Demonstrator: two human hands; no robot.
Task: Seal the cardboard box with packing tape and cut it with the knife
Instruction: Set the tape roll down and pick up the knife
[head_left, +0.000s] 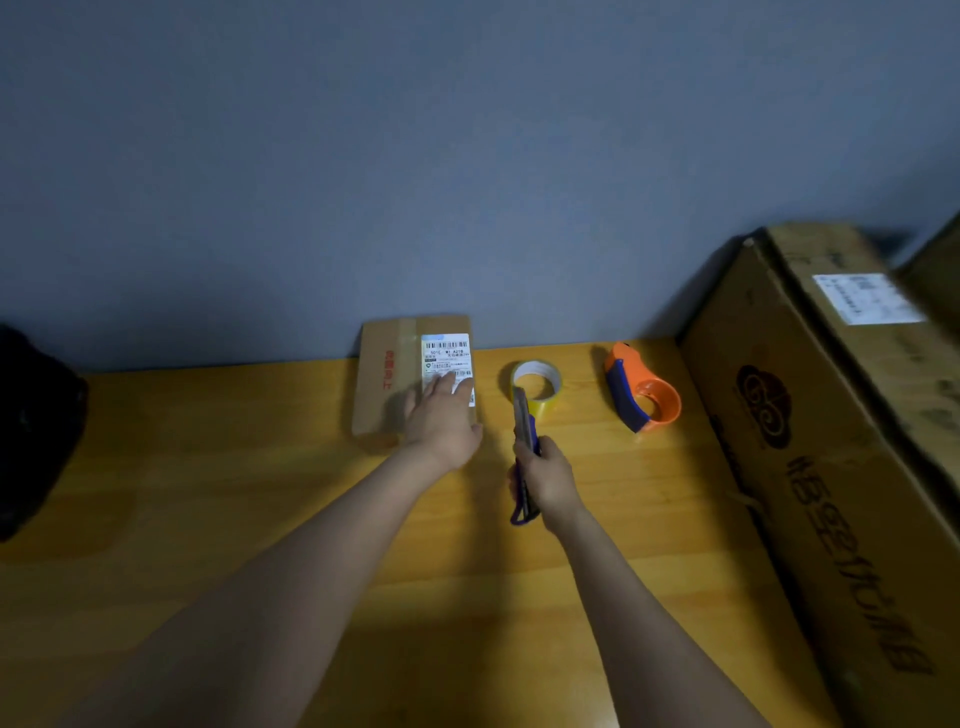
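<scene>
the left hand (441, 421) lies flat and open on the small cardboard box (397, 384), palm over its near right corner by the shipping label (448, 358). the right hand (548, 480) is clenched around the knife (524, 441), tip pointing away. just beyond that tip sits the packing tape (537, 387); farther right, an orange dispenser (644, 389). the box looks light and stiff, likely to slide on the table (208, 467), so pressing down on top suits it.

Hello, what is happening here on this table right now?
A person is packing at a wooden table. The left hand lies flat on a small cardboard box by the wall. The right hand holds a utility knife, pointing away from the person. A tape roll and an orange tape dispenser sit to the right, untouched. A large carton stands further right.
</scene>
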